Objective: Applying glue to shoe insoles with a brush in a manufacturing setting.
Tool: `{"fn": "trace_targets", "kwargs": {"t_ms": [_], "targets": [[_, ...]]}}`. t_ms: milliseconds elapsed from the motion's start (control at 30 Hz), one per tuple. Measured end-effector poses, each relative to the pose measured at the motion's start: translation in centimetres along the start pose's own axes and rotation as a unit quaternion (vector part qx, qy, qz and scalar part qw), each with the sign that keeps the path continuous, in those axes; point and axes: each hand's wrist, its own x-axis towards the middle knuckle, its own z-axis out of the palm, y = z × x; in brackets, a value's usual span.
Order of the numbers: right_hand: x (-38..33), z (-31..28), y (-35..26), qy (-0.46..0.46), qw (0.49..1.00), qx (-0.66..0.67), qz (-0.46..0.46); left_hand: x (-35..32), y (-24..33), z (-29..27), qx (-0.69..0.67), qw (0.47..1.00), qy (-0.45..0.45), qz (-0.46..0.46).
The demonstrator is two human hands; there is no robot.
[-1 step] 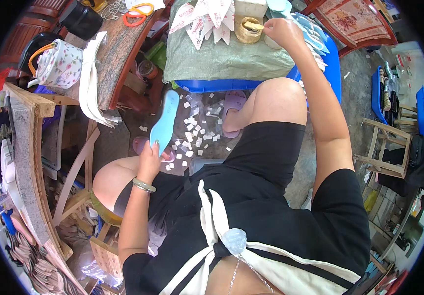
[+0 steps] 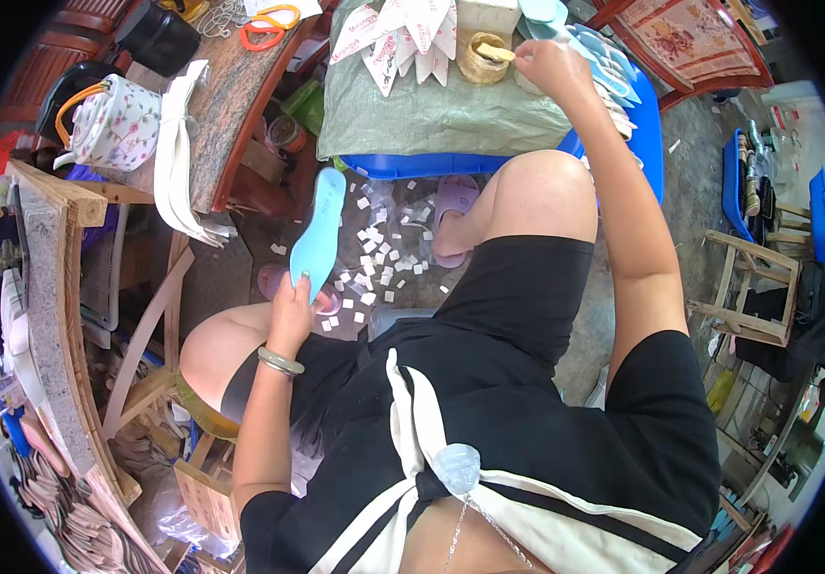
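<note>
My left hand (image 2: 294, 314) grips the heel end of a light blue insole (image 2: 321, 230), thumb on its upper face. The insole is held up above the floor, its wide end pointing away from me. At the far side, my right hand (image 2: 556, 71) pinches a short pale yellow applicator (image 2: 499, 54), whose kind I cannot make out. Its far end is at the mouth of a small yellowish glue-crusted pot (image 2: 481, 69). The pot stands on a green woven sheet (image 2: 441, 124). Beside it lie white pointed pieces with red print (image 2: 411, 38).
Blue insoles (image 2: 606, 69) are piled right of the pot, over a blue plastic tub (image 2: 650, 124). Small white squares (image 2: 370, 258) litter the floor. On the left, a stone-topped table (image 2: 226, 105) holds a floral teapot (image 2: 118, 124), white strips (image 2: 175, 158) and orange-handled scissors (image 2: 271, 27).
The insole's wide end has shifted slightly left and nearer. The yellow applicator has moved slightly right at the pot's mouth, with my right hand.
</note>
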Motion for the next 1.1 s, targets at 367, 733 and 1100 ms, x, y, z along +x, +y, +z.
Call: {"fn": "trace_targets", "kwargs": {"t_ms": [367, 733, 1100], "targets": [[-12.8, 4.4, -4.1, 0.033, 0.967, 0.253, 0.012, 0.0, 7.8, 1.5, -0.248, 0.967, 0.065, 0.013], [-19.3, 1.4, -13.0, -0.089, 0.841, 0.504, -0.176, -1.4, 8.7, -0.5, -0.326, 0.945, 0.034, -0.02], [-15.4, 1.1, -13.2, -0.118, 0.848, 0.516, -0.031, -4.0, 7.2, -2.5, -0.336, 0.942, -0.015, -0.017]]}}
